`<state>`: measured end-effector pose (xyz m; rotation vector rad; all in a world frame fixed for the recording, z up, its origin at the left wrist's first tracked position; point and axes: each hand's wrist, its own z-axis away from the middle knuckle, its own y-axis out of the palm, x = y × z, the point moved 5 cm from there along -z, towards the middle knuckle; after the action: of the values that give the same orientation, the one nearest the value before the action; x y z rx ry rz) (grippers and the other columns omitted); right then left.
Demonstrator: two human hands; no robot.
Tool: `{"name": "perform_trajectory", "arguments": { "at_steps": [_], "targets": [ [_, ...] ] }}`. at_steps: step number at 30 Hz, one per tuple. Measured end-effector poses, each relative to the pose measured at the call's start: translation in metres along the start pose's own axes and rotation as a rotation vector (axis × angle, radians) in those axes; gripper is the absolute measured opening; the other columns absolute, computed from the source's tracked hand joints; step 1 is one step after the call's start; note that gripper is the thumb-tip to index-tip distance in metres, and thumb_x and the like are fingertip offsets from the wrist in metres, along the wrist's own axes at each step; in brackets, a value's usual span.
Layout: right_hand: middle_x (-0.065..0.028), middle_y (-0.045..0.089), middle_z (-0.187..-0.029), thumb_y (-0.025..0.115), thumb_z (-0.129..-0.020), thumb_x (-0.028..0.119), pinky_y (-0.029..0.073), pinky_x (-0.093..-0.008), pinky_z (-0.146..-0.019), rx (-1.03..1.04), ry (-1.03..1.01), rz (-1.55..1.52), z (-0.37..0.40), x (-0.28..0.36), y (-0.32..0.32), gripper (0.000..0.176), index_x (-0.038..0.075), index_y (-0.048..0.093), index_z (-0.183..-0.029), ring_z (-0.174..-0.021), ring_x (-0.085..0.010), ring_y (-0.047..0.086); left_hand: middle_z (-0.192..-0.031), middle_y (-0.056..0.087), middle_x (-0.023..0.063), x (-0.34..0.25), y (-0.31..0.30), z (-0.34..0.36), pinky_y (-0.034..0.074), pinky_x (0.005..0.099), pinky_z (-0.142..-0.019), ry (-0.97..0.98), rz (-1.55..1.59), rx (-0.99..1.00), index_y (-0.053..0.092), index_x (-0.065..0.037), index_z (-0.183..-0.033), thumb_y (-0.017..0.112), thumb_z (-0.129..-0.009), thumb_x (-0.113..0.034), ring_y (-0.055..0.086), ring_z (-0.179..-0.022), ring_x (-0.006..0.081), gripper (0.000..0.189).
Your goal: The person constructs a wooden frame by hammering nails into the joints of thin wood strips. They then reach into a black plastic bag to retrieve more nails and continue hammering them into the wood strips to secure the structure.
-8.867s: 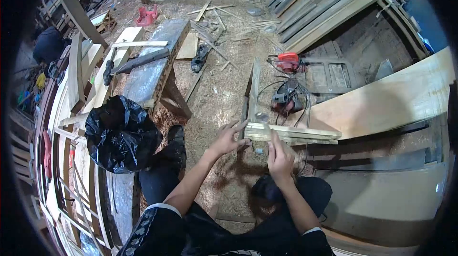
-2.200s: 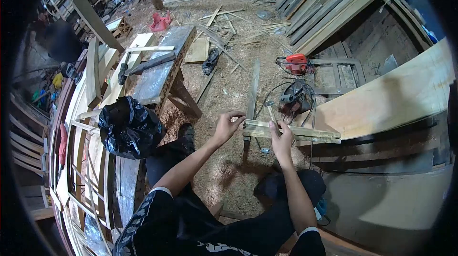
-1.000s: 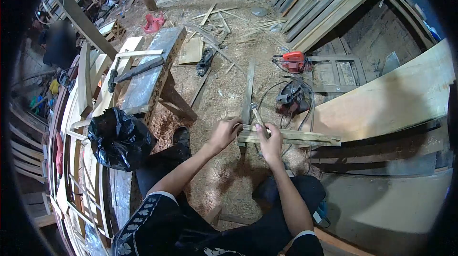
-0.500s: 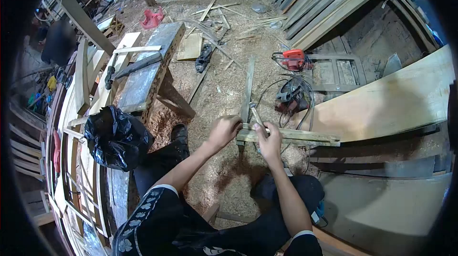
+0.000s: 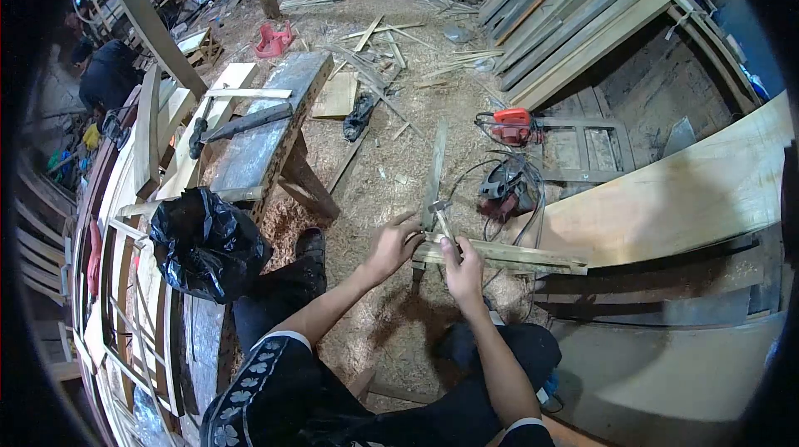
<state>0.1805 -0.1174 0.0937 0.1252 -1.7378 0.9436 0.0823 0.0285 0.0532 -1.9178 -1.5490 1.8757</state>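
My right hand (image 5: 464, 272) is wrapped round the handle of a small hammer (image 5: 443, 219), whose head points away from me above some wooden strips. Those strips (image 5: 524, 255) lie crosswise in front of me, stacked together, over a long upright strip (image 5: 436, 160). At their left end is my left hand (image 5: 391, 249), its fingers bent toward the wood; whether something small sits between the fingertips is too small to tell.
A bench (image 5: 270, 135) and a black plastic bag (image 5: 204, 243) are on the left. Right of the strips are a corded tool (image 5: 505, 185), a red tool (image 5: 512, 126) and a wide board (image 5: 666, 189). A person (image 5: 108, 72) is at the far left.
The view has shifted slightly. My left hand's fingers have spread a little from their pinch at the strip end, and the hammer stands more upright in my right hand.
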Motion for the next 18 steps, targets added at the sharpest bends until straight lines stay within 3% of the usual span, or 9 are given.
{"name": "perform_trajectory", "arguments": {
  "at_steps": [5,9,11,12,13,14,18],
  "targets": [
    [-0.0243,0.064,-0.081,0.056,-0.101,0.029,0.047,-0.0487,-0.069,0.046,0.066,0.028,0.011,0.008,0.0,0.03,0.0,0.061,-0.104,-0.076,-0.045,0.062,-0.123,0.068,0.0174,0.009,0.006,0.005,0.054,0.0417,-0.092,-0.061,0.052,0.004,0.074,-0.008,-0.106,0.073,-0.085,-0.019,0.067,-0.109,0.0361,0.023],
    [-0.024,0.064,-0.081,0.056,-0.101,0.026,0.047,-0.0492,-0.068,0.066,-0.009,0.069,0.025,0.018,-0.001,0.027,0.0,0.059,-0.105,-0.075,-0.0448,0.062,-0.123,0.069,0.0139,0.004,0.005,0.008,0.052,0.0419,-0.098,-0.074,0.12,0.004,0.075,-0.007,-0.102,0.073,-0.085,-0.016,0.062,-0.118,0.0343,0.02],
    [-0.0211,0.061,-0.075,0.059,-0.1,0.024,0.045,-0.0449,-0.066,0.101,-0.008,0.072,0.032,0.018,-0.002,0.026,-0.002,0.06,-0.107,-0.069,-0.0332,0.061,-0.123,0.069,0.013,0.01,0.013,0.01,0.051,0.0421,-0.1,-0.059,0.124,0.009,0.076,-0.007,-0.101,0.073,-0.084,-0.016,0.061,-0.121,0.0337,0.019],
    [-0.0211,0.061,-0.075,0.059,-0.1,0.024,0.045,-0.0449,-0.066,0.1,-0.009,0.077,0.036,0.011,0.0,0.026,-0.002,0.06,-0.107,-0.069,-0.0332,0.061,-0.123,0.069,0.012,0.016,0.016,0.01,0.05,0.0424,-0.101,-0.046,0.115,0.001,0.076,-0.007,-0.1,0.073,-0.084,-0.015,0.06,-0.123,0.0331,0.018],
    [-0.0214,0.062,-0.077,0.059,-0.1,0.023,0.045,-0.0453,-0.067,0.036,-0.075,0.105,0.04,0.003,0.001,0.027,-0.002,0.06,-0.108,-0.07,-0.035,0.062,-0.117,0.07,0.0171,0.013,0.014,0.009,0.054,0.0411,-0.096,0.069,0.043,-0.043,0.075,-0.008,-0.108,0.075,-0.084,-0.014,0.066,-0.113,0.034,0.025],
    [-0.0218,0.062,-0.079,0.058,-0.1,0.022,0.046,-0.0457,-0.068,-0.027,-0.146,0.129,0.042,-0.002,0.003,0.027,-0.003,0.06,-0.11,-0.072,-0.0368,0.062,-0.117,0.07,0.0171,0.015,0.015,0.009,0.054,0.0411,-0.096,0.068,0.041,-0.052,0.075,-0.008,-0.108,0.075,-0.084,-0.014,0.066,-0.113,0.034,0.025],
    [-0.0241,0.064,-0.086,0.057,-0.1,0.021,0.046,-0.0465,-0.07,0.008,-0.086,0.015,0.046,0.015,-0.003,0.03,-0.005,0.059,-0.115,-0.078,-0.0404,0.062,-0.114,0.072,0.0166,0.013,0.013,0.012,0.05,0.044,-0.101,0.046,0.034,-0.051,0.077,-0.005,-0.102,0.076,-0.084,-0.017,0.066,-0.115,0.0331,0.021]
  ]
}}
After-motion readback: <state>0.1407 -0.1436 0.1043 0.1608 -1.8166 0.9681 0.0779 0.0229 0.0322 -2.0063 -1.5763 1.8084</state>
